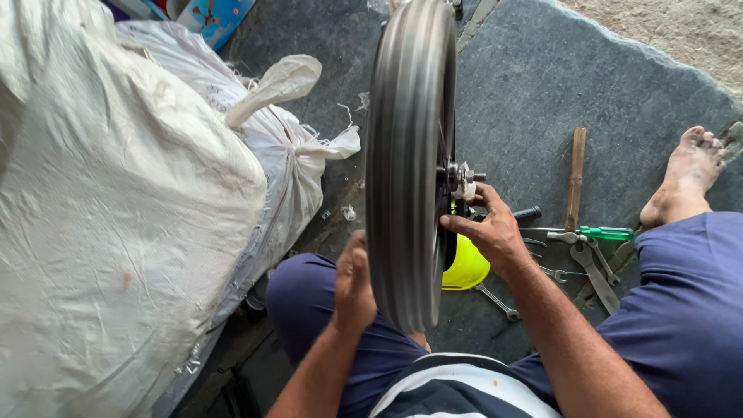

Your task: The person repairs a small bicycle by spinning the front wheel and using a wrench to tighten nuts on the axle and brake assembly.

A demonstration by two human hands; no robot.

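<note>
I sit on the floor with my knees spread, in blue trousers, and a black wheel [409,162] stands upright on edge between them, its tread blurred. My left hand [354,285] lies against the near left side of the tyre, fingers curled on the rubber. My right hand [491,231] grips the axle [464,179] at the hub on the right side, thumb and fingers closed around it. Just behind that hand, low beside the wheel, sits a yellow bowl [466,267]. To its right, spanners [592,263] lie scattered on the dark stone floor [542,85], with a green-handled screwdriver [604,232] and a wooden-handled tool [575,178] farther out. My bare right foot [685,174] rests beyond them. On the left, big white woven sacks [124,201] are heaped well up the frame.
</note>
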